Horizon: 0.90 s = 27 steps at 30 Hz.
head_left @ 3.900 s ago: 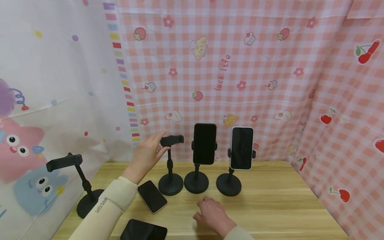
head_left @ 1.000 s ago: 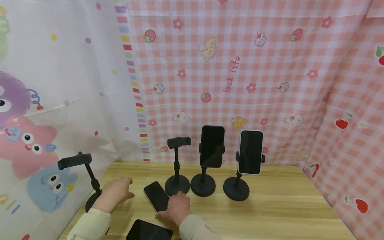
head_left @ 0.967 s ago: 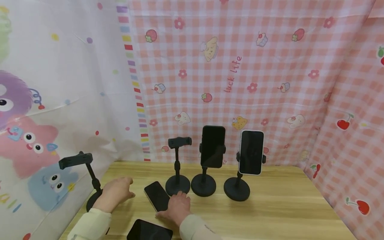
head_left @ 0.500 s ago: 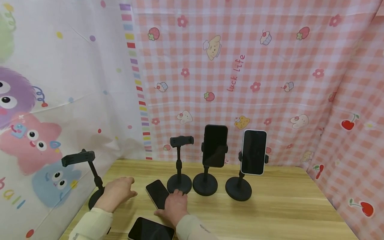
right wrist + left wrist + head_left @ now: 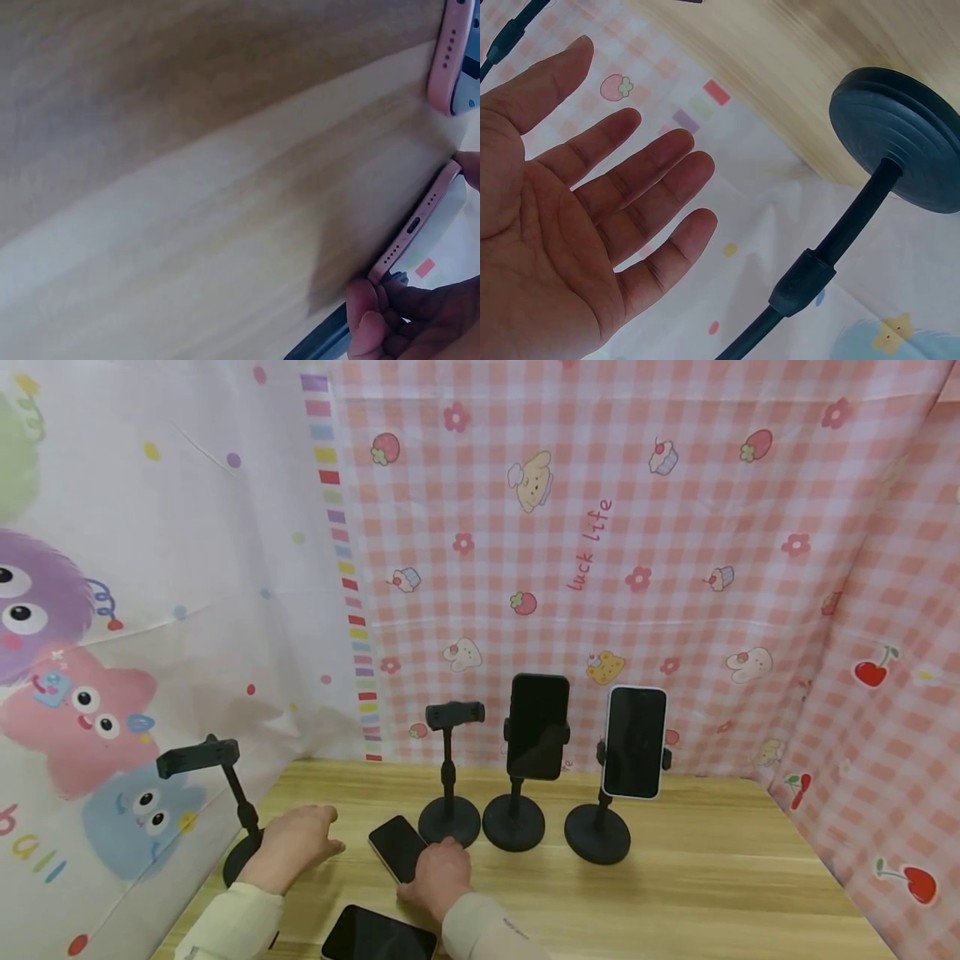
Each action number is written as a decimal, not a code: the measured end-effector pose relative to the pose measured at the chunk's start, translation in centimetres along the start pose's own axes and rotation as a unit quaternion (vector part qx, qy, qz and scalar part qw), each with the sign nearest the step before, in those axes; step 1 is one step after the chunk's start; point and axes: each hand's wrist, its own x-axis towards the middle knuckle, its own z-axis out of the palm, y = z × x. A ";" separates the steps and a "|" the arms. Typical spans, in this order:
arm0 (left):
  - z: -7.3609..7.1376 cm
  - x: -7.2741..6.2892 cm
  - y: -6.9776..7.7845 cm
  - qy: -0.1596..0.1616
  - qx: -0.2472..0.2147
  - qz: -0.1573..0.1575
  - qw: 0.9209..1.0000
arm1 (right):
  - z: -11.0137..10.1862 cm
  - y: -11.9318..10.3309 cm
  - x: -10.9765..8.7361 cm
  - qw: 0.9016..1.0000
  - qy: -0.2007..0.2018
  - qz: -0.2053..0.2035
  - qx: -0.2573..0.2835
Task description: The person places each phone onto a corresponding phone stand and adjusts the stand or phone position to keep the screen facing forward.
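Note:
My right hand (image 5: 442, 877) pinches the near end of a dark-screened smartphone (image 5: 397, 846) on the wooden table. In the right wrist view the phone's pink edge (image 5: 415, 223) lies between thumb and fingers, with its charging port facing the camera. My left hand (image 5: 296, 843) hovers with fingers extended and holds nothing, in front of the leftmost black phone stand (image 5: 243, 814). The left wrist view shows its bare palm (image 5: 555, 247) beside that stand's round base (image 5: 900, 135). A phone stand with a bare clamp (image 5: 447, 772) stands just behind the gripped phone.
A second loose phone (image 5: 378, 935) lies at the table's near edge. Two stands further right hold a black phone (image 5: 538, 727) and a white-rimmed phone (image 5: 634, 742). Patterned cloth (image 5: 570, 527) hangs behind the table and along both sides.
My left hand has come down from the bare clamp toward the left stand. My right hand has moved left onto the phone and now pinches it; the phone has shifted slightly.

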 end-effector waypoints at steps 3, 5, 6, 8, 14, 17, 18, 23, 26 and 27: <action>0.1 0.0 0.1 -0.001 -0.001 -0.001 1.000 | -0.2 0.2 0.0 1.000 -0.015 -0.008 0.002; 0.1 -0.1 0.1 0.000 0.000 0.001 1.000 | -0.3 0.4 0.0 1.000 -0.022 -0.013 0.005; 0.1 -0.1 0.1 0.000 0.000 0.001 1.000 | -0.4 0.4 -0.1 1.000 -0.024 -0.016 0.006; 0.1 -0.1 0.1 0.000 0.002 0.003 1.000 | -0.5 0.5 -0.1 0.999 -0.028 -0.021 0.008; 0.3 0.1 0.1 0.000 0.004 0.001 1.000 | -0.8 0.8 -0.2 0.999 -0.041 -0.018 0.014; 0.4 0.1 0.2 -0.001 0.004 0.000 1.000 | -1.0 1.0 -0.5 0.999 -0.039 -0.019 0.016; 0.4 0.1 0.2 -0.001 0.004 0.001 1.000 | -1.1 1.1 -0.6 0.999 -0.037 -0.021 0.017; 0.4 0.0 0.4 -0.005 0.001 0.002 1.000 | -1.5 1.8 -1.0 0.998 -0.042 -0.035 0.018; 0.4 0.0 0.6 -0.003 -0.001 0.007 1.000 | -1.6 2.2 -1.2 0.998 -0.050 -0.034 0.024; 0.4 0.0 0.7 -0.001 -0.003 0.009 1.000 | -1.6 2.3 -1.3 0.998 -0.051 -0.032 0.023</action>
